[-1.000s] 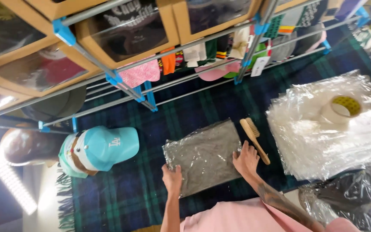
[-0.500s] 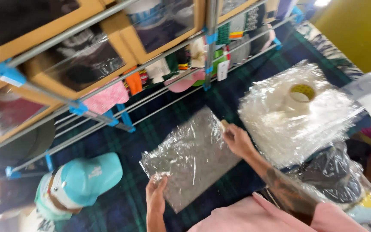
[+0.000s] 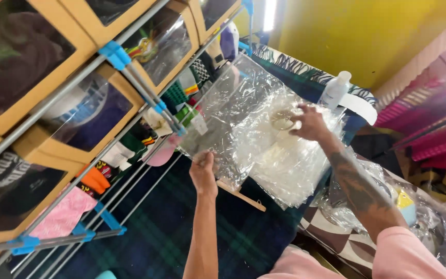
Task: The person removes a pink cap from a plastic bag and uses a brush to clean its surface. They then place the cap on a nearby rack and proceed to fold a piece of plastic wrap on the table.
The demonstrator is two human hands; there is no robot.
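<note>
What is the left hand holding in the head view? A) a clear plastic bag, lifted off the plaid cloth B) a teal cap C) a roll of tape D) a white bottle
A: the left hand pinches the lower edge of the clear plastic bag, which is raised above the plaid cloth, while the right hand rests on the stack of bags beside it.

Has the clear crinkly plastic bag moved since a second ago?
Yes. The clear crinkly plastic bag is lifted off the dark plaid cloth, toward the metal rack.
</note>
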